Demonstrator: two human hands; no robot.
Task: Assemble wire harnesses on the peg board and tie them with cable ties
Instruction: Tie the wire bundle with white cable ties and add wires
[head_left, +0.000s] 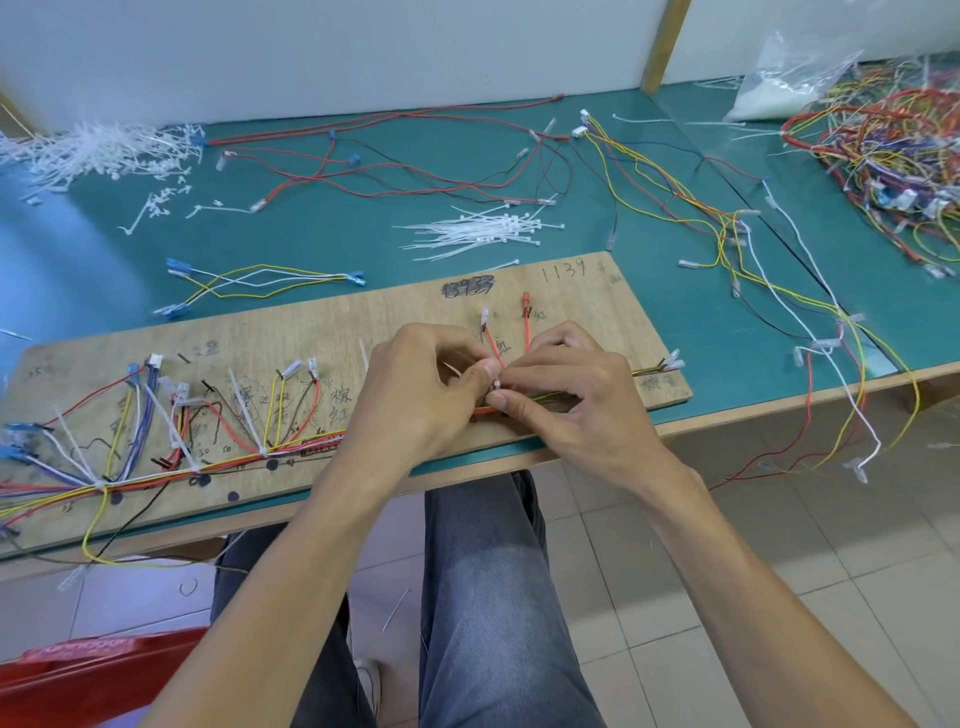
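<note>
My fingertips (500, 401) of both hands pinch a white cable tie (497, 385) around the wire bundle (291, 451) at mid-frame, knuckles hiding the loop. Beneath lies the scribbled wooden peg board (405, 312); loose ties (483, 234) fan across the green mat above.

The left hand (415, 384) and right hand (566, 395) cover the stretch of the wire bundle (291, 448) where they meet, so how the small white cable tie (497, 385) wraps it cannot be told. The wooden board (597, 312) runs off the left edge, cutting off the blue connectors (18, 441) there, and its handwritten marks (340, 402) are too blurred to read. At the far right, the tangled wire pile (893, 150) is cut by the edge.
</note>
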